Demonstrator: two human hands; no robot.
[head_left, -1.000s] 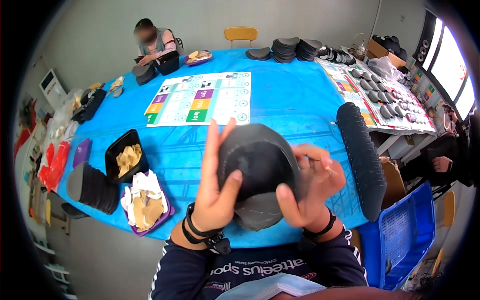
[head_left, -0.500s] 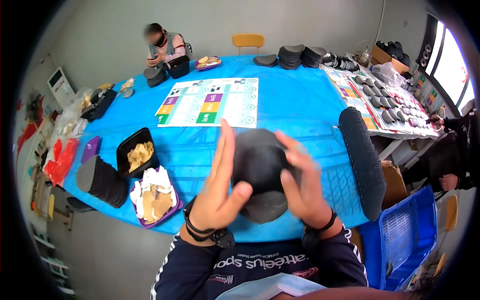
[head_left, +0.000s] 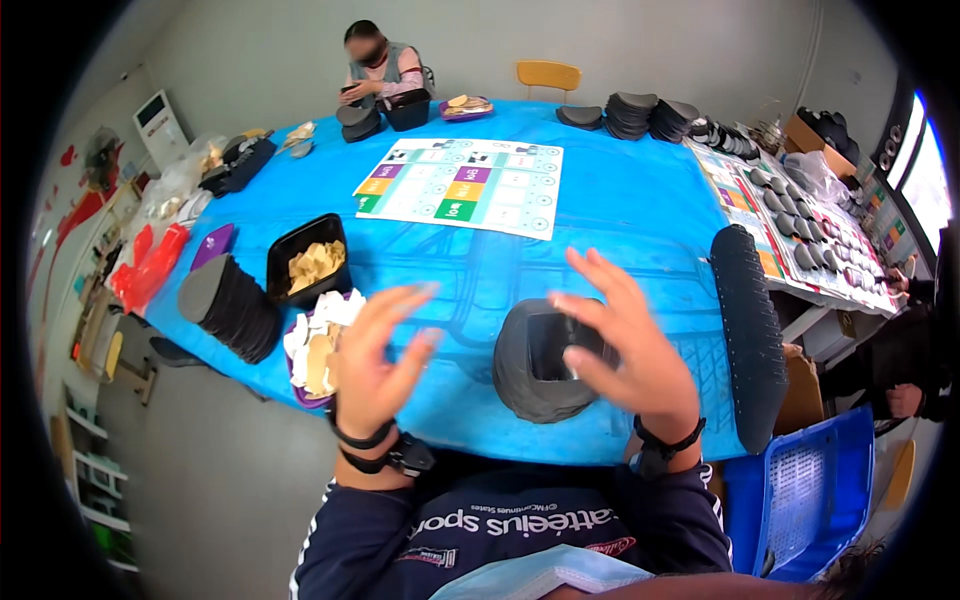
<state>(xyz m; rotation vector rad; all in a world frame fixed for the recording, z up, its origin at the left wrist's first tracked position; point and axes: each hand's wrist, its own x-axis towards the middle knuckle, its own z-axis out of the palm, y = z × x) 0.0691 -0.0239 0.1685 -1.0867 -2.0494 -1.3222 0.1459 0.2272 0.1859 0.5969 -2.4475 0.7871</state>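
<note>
Dark grey and hollow, a rounded piece (head_left: 530, 390) sits on the blue tabletop (head_left: 640, 225), slightly below and right of the frame's centre. Spread wide, the left hand (head_left: 375, 355) hangs before pale scraps (head_left: 317, 345) at lower left; the right hand (head_left: 640, 350), also spread, overlaps the piece, contact unclear.

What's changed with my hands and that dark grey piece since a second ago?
The dark grey piece, held between both palms earlier, now rests on the blue table. Your left hand let go and moved left; your right hand is spread over the piece's right side, contact unclear. The black box of scraps and long black roll stayed put.
</note>
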